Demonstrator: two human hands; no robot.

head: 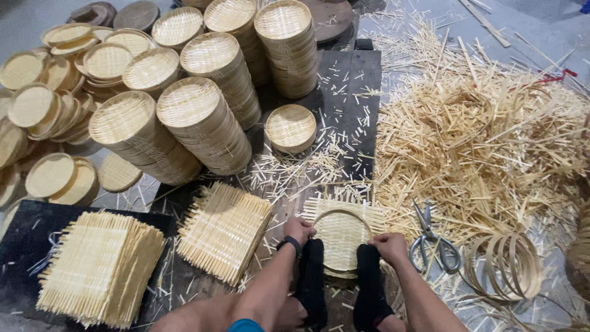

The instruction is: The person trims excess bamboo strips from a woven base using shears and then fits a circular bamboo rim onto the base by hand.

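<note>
Gripping the round bamboo hoop [342, 231] at both sides, left hand [298, 230] and right hand [390, 246] curl shut on it; woven mat [319, 207] lies flat underneath.

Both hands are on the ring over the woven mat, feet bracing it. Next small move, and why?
Probably press the bamboo ring down further into the square woven mat. Left hand and right hand grip its near rim on either side, and both black-socked feet pin the near edge. The mat's loose strip ends still jut out untrimmed all round, and the scissors lie untouched beside the right hand.
</note>
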